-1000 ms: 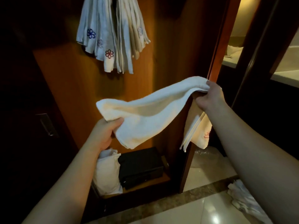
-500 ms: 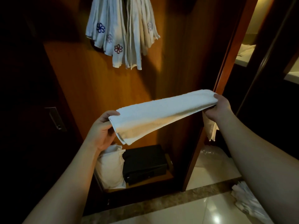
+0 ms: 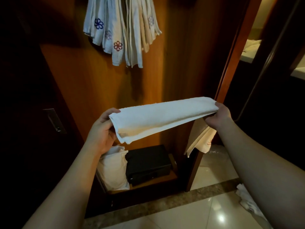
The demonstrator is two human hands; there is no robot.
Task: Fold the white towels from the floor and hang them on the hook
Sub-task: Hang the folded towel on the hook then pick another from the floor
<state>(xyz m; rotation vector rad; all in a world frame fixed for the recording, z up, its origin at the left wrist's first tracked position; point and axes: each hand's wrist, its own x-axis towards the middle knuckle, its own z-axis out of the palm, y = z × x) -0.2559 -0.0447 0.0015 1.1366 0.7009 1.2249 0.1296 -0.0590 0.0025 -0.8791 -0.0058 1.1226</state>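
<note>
A white towel (image 3: 161, 118) is stretched flat between my hands in front of the wooden wardrobe, folded lengthwise. My left hand (image 3: 102, 129) grips its left end. My right hand (image 3: 217, 117) grips the right end, and a loose corner with a red embroidered mark (image 3: 200, 141) dangles below it. Several folded white towels with flower embroidery (image 3: 122, 32) hang high on the wardrobe's back wall; the hook itself is hidden behind them. More white towels (image 3: 247, 200) lie crumpled on the tiled floor at the lower right.
A black safe box (image 3: 148, 164) and a white bag (image 3: 113, 169) sit on the low wardrobe shelf. A dark door with a metal handle (image 3: 54, 120) stands at the left. The wardrobe's wooden frame (image 3: 231, 63) rises on the right beside a dark doorway.
The towel went from a sagging, wide drape to a flatter, narrower band pulled taut between my hands. My left hand rose slightly, and the view tilted so the hanging towels sit lower in view.
</note>
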